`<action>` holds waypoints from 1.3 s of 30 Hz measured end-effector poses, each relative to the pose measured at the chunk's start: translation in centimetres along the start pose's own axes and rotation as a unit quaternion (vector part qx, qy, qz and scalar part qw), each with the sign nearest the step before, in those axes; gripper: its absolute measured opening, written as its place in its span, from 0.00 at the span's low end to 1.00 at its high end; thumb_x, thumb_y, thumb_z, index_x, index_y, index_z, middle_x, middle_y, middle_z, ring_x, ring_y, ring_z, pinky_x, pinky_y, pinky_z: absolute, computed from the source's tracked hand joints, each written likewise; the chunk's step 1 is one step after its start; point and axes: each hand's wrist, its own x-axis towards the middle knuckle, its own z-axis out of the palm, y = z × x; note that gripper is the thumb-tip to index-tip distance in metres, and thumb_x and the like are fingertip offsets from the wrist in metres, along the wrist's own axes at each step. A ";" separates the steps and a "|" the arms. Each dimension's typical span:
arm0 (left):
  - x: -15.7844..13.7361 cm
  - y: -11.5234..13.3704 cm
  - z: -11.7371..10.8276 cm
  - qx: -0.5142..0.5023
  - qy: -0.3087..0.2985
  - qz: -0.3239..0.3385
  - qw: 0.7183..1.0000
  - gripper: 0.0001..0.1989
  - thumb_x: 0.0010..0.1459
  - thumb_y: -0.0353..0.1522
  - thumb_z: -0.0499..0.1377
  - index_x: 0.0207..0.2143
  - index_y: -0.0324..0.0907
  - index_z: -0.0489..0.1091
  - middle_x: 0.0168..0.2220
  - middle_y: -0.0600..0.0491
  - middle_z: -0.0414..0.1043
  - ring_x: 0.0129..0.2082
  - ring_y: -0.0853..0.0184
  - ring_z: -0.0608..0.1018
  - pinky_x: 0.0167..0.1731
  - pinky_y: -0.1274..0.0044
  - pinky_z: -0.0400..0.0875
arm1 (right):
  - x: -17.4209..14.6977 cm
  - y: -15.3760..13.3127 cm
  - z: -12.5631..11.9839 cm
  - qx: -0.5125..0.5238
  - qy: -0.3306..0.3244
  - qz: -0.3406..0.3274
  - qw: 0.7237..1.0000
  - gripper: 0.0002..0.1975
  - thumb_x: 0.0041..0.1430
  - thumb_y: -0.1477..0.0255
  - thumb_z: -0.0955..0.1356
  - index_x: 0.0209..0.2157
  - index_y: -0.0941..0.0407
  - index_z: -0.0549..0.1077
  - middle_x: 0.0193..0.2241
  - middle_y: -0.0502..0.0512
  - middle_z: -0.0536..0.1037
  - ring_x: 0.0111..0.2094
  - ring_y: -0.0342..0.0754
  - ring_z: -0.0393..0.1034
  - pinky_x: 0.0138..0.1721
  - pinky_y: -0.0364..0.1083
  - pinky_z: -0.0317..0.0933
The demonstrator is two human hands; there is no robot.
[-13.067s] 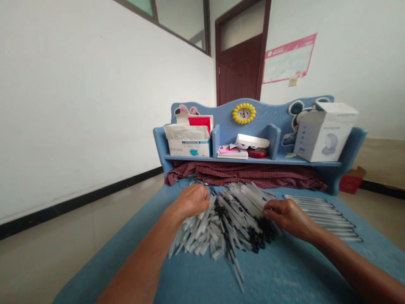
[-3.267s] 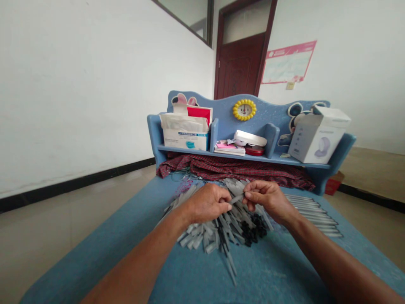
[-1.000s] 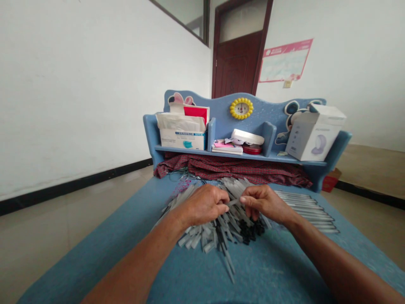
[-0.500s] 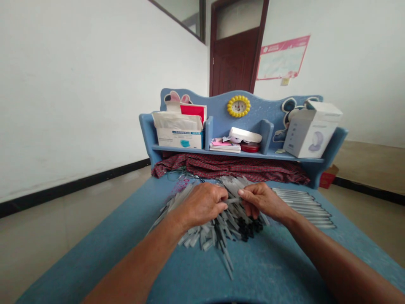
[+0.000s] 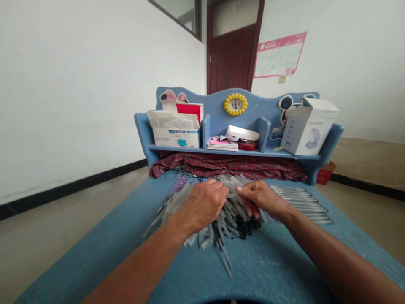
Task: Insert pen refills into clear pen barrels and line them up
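Observation:
My left hand (image 5: 205, 202) is closed over the pile, knuckles up. Its fingertips are turned away, so whatever they grip is hidden. Just to its right, my right hand (image 5: 261, 197) has thumb and forefinger pinched together, the other fingers curled down; what is in the pinch is too small to make out. Beneath both hands spreads a loose heap of translucent plastic tubes (image 5: 177, 202). Small black pieces (image 5: 247, 227) lie bunched at the heap's near right side. Several slim tubes with dark ends (image 5: 302, 202) rest side by side, right of my right hand.
A blue shelf (image 5: 177, 148) stands along the back of the blue table (image 5: 272, 270). On it are a mask box (image 5: 177, 138), a red tin (image 5: 247, 145) and a white box (image 5: 308, 128). Checked cloth (image 5: 218, 165) lies bunched under the shelf.
My left hand has rolled over slightly, its fingertips now turned out of sight. The pale strip that spanned the two hands no longer shows clearly. My right hand keeps nearly the same pose.

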 end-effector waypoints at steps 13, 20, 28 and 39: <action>0.2 0.4 0.5 -0.003 -0.002 0.020 1.000 0.04 0.58 0.32 0.56 0.32 0.40 0.67 0.31 0.52 0.71 0.34 0.63 0.71 0.31 0.75 0.64 | 0.0 0.1 -0.2 -0.003 -0.024 -0.045 0.999 0.20 0.48 0.55 0.69 0.22 0.58 0.67 0.13 0.47 0.71 0.12 0.38 0.62 0.14 0.37 0.55; 0.1 0.2 0.4 -0.034 0.079 -0.006 0.996 0.07 0.59 0.33 0.55 0.36 0.39 0.69 0.33 0.50 0.70 0.35 0.64 0.72 0.35 0.74 0.66 | 0.2 0.7 -2.1 0.002 0.007 -0.040 0.999 0.19 0.48 0.56 0.70 0.22 0.59 0.69 0.14 0.48 0.73 0.12 0.38 0.63 0.13 0.37 0.56; 0.4 -1.0 1.1 -0.066 0.060 -0.044 0.995 0.09 0.60 0.30 0.52 0.31 0.40 0.71 0.29 0.52 0.70 0.32 0.67 0.73 0.34 0.76 0.65 | 0.0 1.8 -4.3 0.041 0.062 -0.029 0.997 0.19 0.45 0.57 0.72 0.22 0.59 0.68 0.13 0.49 0.74 0.11 0.38 0.63 0.12 0.38 0.55; 0.4 -0.4 0.8 -0.106 -0.026 0.008 0.994 0.09 0.59 0.30 0.51 0.35 0.41 0.71 0.33 0.51 0.72 0.35 0.66 0.73 0.36 0.76 0.64 | -0.8 2.8 -5.3 0.044 0.097 -0.015 0.994 0.19 0.46 0.56 0.71 0.22 0.59 0.68 0.13 0.50 0.74 0.10 0.38 0.62 0.11 0.38 0.53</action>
